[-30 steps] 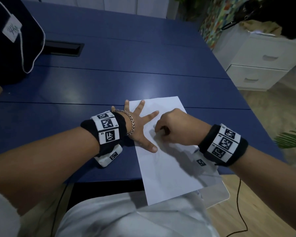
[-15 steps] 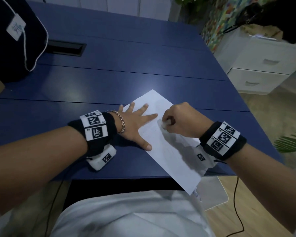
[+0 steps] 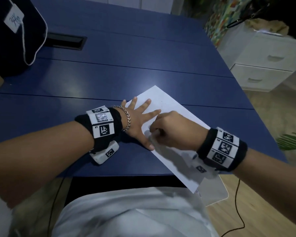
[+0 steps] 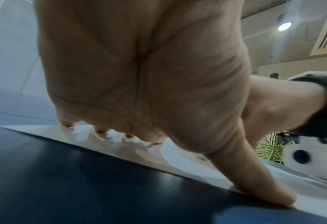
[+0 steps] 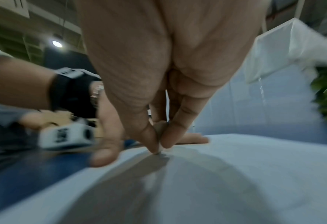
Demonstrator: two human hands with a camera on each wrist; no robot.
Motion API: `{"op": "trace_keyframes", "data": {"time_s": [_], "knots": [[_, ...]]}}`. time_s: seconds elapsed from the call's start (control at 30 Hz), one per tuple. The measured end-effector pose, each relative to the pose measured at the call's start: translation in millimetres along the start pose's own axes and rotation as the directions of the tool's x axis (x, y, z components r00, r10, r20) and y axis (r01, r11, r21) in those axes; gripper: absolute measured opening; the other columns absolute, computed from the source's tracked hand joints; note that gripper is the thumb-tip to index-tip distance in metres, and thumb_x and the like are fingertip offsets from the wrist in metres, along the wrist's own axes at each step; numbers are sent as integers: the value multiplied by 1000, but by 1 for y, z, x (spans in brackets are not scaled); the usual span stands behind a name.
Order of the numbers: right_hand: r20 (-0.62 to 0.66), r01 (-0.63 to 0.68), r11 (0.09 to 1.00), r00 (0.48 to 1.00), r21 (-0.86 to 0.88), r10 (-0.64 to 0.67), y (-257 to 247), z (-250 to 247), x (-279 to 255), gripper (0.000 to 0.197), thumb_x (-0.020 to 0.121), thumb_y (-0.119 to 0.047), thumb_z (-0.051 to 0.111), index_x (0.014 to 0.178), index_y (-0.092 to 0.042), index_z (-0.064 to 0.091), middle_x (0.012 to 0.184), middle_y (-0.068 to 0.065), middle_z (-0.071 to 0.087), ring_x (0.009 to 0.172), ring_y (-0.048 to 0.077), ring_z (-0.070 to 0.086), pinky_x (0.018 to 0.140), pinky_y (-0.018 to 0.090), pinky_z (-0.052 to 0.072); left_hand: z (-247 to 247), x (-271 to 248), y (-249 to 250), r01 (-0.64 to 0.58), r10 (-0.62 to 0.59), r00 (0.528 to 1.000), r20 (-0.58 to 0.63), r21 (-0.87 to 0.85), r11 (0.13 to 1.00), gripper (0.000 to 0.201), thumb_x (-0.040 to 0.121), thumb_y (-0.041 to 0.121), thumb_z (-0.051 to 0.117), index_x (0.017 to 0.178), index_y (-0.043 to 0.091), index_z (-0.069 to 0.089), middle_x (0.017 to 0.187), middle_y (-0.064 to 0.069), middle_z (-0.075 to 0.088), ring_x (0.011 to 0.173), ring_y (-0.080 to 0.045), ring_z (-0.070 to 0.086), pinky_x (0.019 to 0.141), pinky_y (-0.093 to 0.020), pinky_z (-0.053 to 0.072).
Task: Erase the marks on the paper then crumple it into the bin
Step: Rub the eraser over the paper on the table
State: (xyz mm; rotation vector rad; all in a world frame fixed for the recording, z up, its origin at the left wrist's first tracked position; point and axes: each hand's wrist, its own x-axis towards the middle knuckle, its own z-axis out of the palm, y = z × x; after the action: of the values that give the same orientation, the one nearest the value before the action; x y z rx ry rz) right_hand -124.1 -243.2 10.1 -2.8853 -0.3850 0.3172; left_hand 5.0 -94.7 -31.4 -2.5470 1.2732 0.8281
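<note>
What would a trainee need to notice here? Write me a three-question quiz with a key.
1. True or false: the left hand lies flat with its fingers spread on the paper.
2. What does the right hand pinch against the sheet? A) a small eraser B) a ruler C) a stapler
3. Does the paper's near corner stay on the blue table or overhang its edge?

Key: 1 true; 2 A; 3 it overhangs the edge.

Blue table [image 3: 143, 53], white drawer cabinet [image 3: 263, 65].
</note>
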Motion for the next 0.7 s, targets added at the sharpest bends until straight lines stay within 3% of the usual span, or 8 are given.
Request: {"op": "trace_keyframes", "data": {"time_s": [0.07, 0.17, 0.23, 0.33, 0.43, 0.5, 0.63, 0.7], "knots": [[22, -10, 1000, 1000, -17, 10, 7, -6, 8, 17, 82, -18, 61, 65, -18, 60, 66, -3, 57, 64, 22, 55, 63, 42, 50, 0, 0, -1, 3, -3, 1000, 4, 10, 1000, 146, 47, 107, 61, 152, 62, -29, 167, 10, -43, 154, -43, -35, 123, -72, -12], [-103, -135, 991, 986, -19, 132, 23, -10, 17, 15, 85, -21, 58, 75, -15, 67, 69, 0, 61, 67, 23, 57, 68, 44, 53, -1, 1, -1, 4, -4, 1000, 11, 18, 1000, 150, 45, 109, 58, 155, 57, -30, 166, 10, -43, 155, -42, -35, 123, -70, -14], [-129, -100, 995, 987, -26, 96, 17, -3, 15, 15, 84, -20, 60, 69, -16, 61, 65, -3, 55, 63, 23, 54, 65, 44, 52, 0, 2, -1, 2, -2, 1000, 3, 9, 1000, 153, 44, 109, 59, 156, 54, -31, 167, 12, -42, 155, -41, -34, 123, -70, -14], [1, 15, 999, 1000, -31, -15, 6, 2, 5, 17, 81, -20, 60, 64, -20, 58, 64, -4, 54, 63, 22, 54, 62, 43, 50, 0, 1, -1, 15, -15, 1000, -1, 11, 1000, 157, 45, 108, 61, 157, 50, -33, 167, 13, -41, 156, -41, -33, 123, -71, -11], [-91, -84, 996, 993, -23, 81, 26, -6, 4, 13, 83, -15, 60, 80, -21, 71, 78, -4, 62, 68, 19, 58, 68, 41, 54, -1, 0, 1, 19, -19, 1000, 7, 12, 1000, 156, 48, 106, 62, 157, 48, -34, 167, 12, -42, 156, -41, -34, 124, -70, -12], [-160, -115, 993, 981, -5, 113, 29, -5, -1, 13, 83, -14, 60, 84, -19, 72, 81, -4, 64, 68, 18, 58, 69, 41, 56, -2, -1, 2, 19, -19, 1000, 13, 9, 1000, 155, 50, 106, 63, 157, 48, -34, 166, 12, -42, 156, -40, -34, 124, -69, -13], [-36, 5, 1000, 999, -16, -5, 6, 5, -14, 13, 82, -16, 60, 81, -23, 72, 77, -6, 62, 68, 21, 59, 66, 38, 53, -1, -2, 1, 23, -24, 1000, 19, 8, 1000, 156, 50, 105, 63, 157, 47, -33, 167, 13, -42, 156, -41, -34, 124, -69, -12], [-58, -39, 999, 998, -24, 38, 15, 1, -9, 12, 82, -13, 61, 80, -22, 70, 78, -6, 61, 68, 21, 58, 67, 40, 53, -2, -2, 2, 23, -24, 1000, 21, 13, 1000, 155, 51, 105, 63, 157, 48, -34, 166, 13, -42, 156, -41, -33, 124, -69, -12]]}}
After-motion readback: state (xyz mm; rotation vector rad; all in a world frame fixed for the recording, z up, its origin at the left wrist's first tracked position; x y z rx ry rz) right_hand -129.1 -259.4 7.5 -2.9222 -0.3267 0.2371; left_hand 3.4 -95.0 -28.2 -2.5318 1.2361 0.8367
